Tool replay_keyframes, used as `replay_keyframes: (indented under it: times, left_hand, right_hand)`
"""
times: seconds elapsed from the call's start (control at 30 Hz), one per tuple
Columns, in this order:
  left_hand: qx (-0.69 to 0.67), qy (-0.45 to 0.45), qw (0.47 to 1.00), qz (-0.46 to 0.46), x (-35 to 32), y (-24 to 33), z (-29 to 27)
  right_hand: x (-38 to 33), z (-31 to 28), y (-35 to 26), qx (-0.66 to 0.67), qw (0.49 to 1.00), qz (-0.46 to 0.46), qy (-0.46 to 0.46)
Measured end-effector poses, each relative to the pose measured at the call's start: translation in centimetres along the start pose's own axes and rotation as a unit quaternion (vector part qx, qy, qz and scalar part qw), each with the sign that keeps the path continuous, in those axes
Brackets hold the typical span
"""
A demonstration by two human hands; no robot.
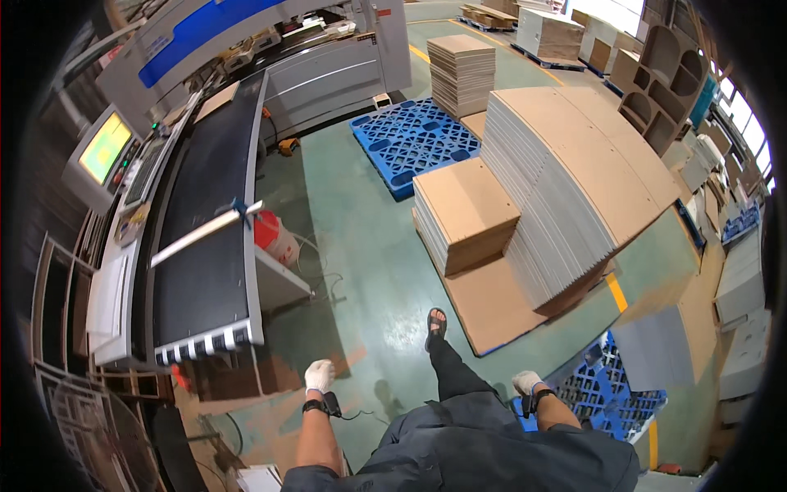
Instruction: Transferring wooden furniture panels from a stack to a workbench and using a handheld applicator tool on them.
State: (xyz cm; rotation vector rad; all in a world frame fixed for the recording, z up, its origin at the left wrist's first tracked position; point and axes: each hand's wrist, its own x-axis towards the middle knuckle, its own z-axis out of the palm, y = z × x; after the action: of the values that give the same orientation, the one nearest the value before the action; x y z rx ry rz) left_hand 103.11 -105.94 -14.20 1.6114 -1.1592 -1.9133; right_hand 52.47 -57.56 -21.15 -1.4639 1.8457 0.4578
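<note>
My left hand, in a white glove, hangs out in front of my body with its fingers curled into a loose fist. Nothing shows in it. On the other side my right hand, gloved the same way, is held low near my hip, fingers curled in and nothing visible in them. Each wrist carries a dark strapped device. Nearest my right hand is a blue plastic pallet. Ahead of it, a low stack of brown-topped panels and a tall stack of panels stand on a brown base board.
At left runs a black conveyor bed with a pale wooden strip across it, beside a monitor. A red-and-white bucket stands by it. Farther off lie another blue pallet and a board stack. Green floor lies between.
</note>
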Motion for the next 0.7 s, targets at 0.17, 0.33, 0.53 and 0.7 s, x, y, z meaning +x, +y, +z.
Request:
replay_keyframes:
  times: [0.17, 0.33, 0.53, 0.7]
  left_hand:
    - [0.249, -0.014, 0.965, 0.075, 11.0, 6.2, 10.1]
    - [0.494, -0.155, 0.855, 0.024, 16.6, 6.7, 7.9]
    - [0.659, -0.165, 0.734, -0.017, 24.2, 18.1, 11.4]
    - [0.671, -0.229, 0.705, -0.012, 38.3, 23.6, 10.3]
  right_hand:
    - [10.1, -8.6, 2.5, 0.122, 0.992, 0.028, -0.029]
    - [19.6, -30.9, 4.2, 0.045, 0.993, -0.028, 0.103]
    - [33.5, -53.0, 6.9, 0.718, 0.663, 0.095, 0.192]
    - [45.2, -70.8, 3.6, 0.870, 0.462, 0.001, 0.172]
